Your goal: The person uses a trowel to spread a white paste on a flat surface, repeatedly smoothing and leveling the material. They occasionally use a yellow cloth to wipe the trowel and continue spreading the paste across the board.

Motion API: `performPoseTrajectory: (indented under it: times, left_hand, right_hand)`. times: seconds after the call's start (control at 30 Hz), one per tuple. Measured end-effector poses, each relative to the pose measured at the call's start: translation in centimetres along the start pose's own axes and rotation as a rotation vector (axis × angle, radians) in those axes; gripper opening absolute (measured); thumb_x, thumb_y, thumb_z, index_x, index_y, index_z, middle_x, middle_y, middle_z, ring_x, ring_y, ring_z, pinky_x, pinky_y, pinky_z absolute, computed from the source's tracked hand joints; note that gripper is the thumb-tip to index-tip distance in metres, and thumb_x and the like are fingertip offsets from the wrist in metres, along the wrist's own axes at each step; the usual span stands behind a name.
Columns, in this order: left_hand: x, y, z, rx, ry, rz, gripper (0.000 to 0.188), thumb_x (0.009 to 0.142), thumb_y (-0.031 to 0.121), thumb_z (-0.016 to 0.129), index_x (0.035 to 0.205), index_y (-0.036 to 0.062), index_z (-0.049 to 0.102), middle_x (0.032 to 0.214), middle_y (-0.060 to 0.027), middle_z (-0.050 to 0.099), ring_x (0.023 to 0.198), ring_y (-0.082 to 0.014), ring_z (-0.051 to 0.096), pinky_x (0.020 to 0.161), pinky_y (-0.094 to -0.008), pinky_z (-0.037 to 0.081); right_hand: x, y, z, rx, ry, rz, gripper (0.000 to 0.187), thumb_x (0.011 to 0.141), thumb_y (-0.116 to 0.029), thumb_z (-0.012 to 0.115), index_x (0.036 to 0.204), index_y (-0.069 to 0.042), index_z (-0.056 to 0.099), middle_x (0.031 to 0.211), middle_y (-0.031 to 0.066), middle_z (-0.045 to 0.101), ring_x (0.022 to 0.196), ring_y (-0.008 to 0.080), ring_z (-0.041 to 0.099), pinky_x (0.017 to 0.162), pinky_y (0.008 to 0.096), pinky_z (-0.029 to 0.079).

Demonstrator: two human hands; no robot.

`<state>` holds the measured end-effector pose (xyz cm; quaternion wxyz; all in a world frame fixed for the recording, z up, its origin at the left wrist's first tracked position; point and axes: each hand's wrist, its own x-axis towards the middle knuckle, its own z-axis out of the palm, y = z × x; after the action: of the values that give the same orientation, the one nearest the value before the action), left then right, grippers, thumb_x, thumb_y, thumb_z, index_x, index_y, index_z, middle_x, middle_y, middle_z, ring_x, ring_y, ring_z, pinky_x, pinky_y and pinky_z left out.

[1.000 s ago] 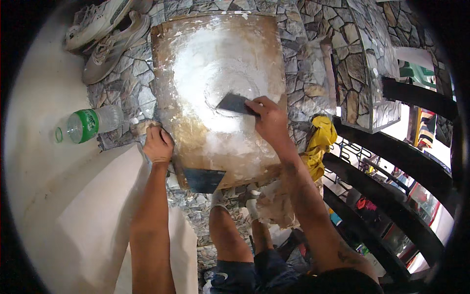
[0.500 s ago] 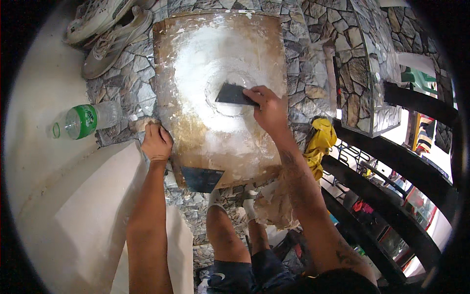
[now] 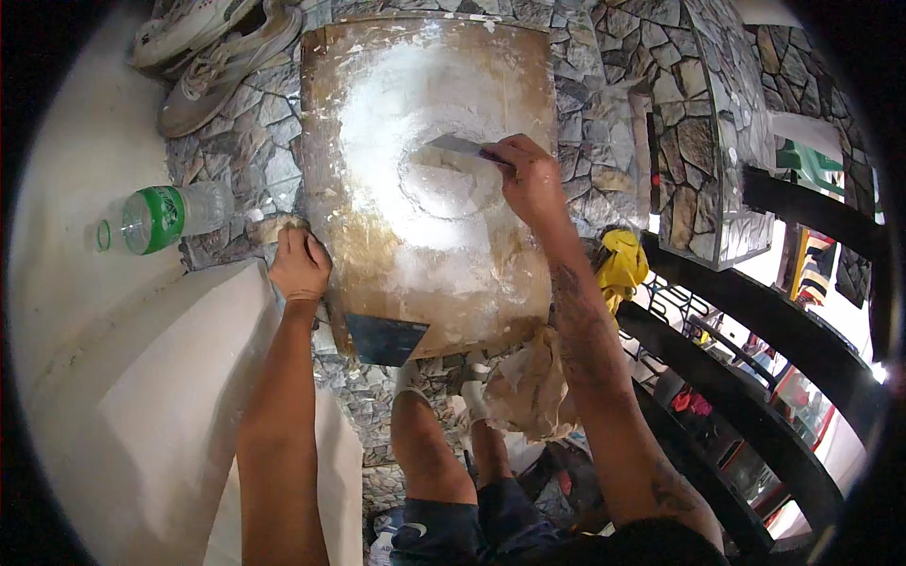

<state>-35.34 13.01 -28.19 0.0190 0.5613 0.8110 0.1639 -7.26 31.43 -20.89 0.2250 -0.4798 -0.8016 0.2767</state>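
Note:
A worn wooden board (image 3: pixel 453 316) lies before me, smeared white, with a ring of white powder (image 3: pixel 477 208) around its middle. My right hand (image 3: pixel 530 181) grips a flat putty scraper (image 3: pixel 462 145), its blade tilted over the ring's far part; whether the blade touches the powder I cannot tell. Beside the board's left edge rests my left hand (image 3: pixel 302 264), fingers curled closed; anything inside them is hidden. A second dark, flat scraper blade (image 3: pixel 385 338) lies on the board's near left corner.
Left of the board lies a clear plastic bottle (image 3: pixel 179 215) with a green label. Shoes (image 3: pixel 212 80) sit at the far left. A yellow cloth (image 3: pixel 621 269) hangs by black railing bars (image 3: pixel 746 283) on the right. Crumpled brown paper (image 3: pixel 524 387) is near my legs.
My right hand has shifted slightly away from me and right, turning the scraper so its blade appears narrower. My left hand stays at the board's edge.

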Motion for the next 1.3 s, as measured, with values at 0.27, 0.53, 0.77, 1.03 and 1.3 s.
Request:
performPoseTrajectory:
  times: [0.27,0.53,0.77,1.03,1.3]
  left_hand:
    - [-0.3,-1.4,0.2,0.034,0.039,0.021,0.012,0.081,0.021,0.048,0.085,0.0101,0.049,0.088,-0.0105,0.053,0.065,-0.0337,0.058,0.052,-0.0431,0.046]
    - [-0.1,-0.8,0.0,0.003,0.080,0.038,0.011,0.082,0.021,0.048,0.085,0.0099,0.050,0.085,-0.0106,0.052,0.064,-0.0336,0.057,0.051,-0.0422,0.046]
    - [-0.1,-0.7,0.0,0.028,0.058,0.032,0.010,0.083,0.020,0.048,0.084,0.0101,0.050,0.084,-0.0100,0.052,0.064,-0.0328,0.057,0.051,-0.0420,0.046]
    - [-0.1,-0.8,0.0,0.011,0.074,0.044,0.011,0.083,0.021,0.048,0.083,0.0100,0.049,0.084,-0.0105,0.052,0.064,-0.0328,0.057,0.051,-0.0423,0.047]
    - [-0.1,-0.9,0.0,0.038,0.003,0.012,0.013,0.082,0.021,0.048,0.085,0.0091,0.050,0.086,-0.0116,0.053,0.066,-0.0334,0.058,0.051,-0.0427,0.047]
  right_hand:
    - [-2.9,-1.8,0.5,-0.082,-0.073,-0.082,0.032,0.066,0.006,0.056,0.093,-0.009,0.065,0.089,0.0093,0.060,0.079,0.0294,0.060,0.068,0.0375,0.049]
    - [-3.2,-1.6,-1.4,0.015,0.005,0.096,0.019,0.073,0.003,0.060,0.089,-0.006,0.064,0.082,0.0119,0.060,0.072,0.0301,0.060,0.063,0.0356,0.048]
    - [-2.6,-0.6,-0.6,0.045,0.098,0.005,0.018,0.074,0.004,0.061,0.089,-0.005,0.065,0.080,0.0126,0.059,0.069,0.0301,0.059,0.059,0.0346,0.047]
    - [-0.3,-0.4,-0.4,0.048,0.190,-0.023,0.020,0.072,0.005,0.059,0.088,-0.006,0.065,0.080,0.0112,0.060,0.069,0.0297,0.060,0.058,0.0350,0.047]
    - [0.6,1.0,0.7,-0.070,0.098,-0.015,0.018,0.074,0.000,0.058,0.089,-0.007,0.066,0.082,0.0103,0.060,0.072,0.0306,0.060,0.062,0.0372,0.048]
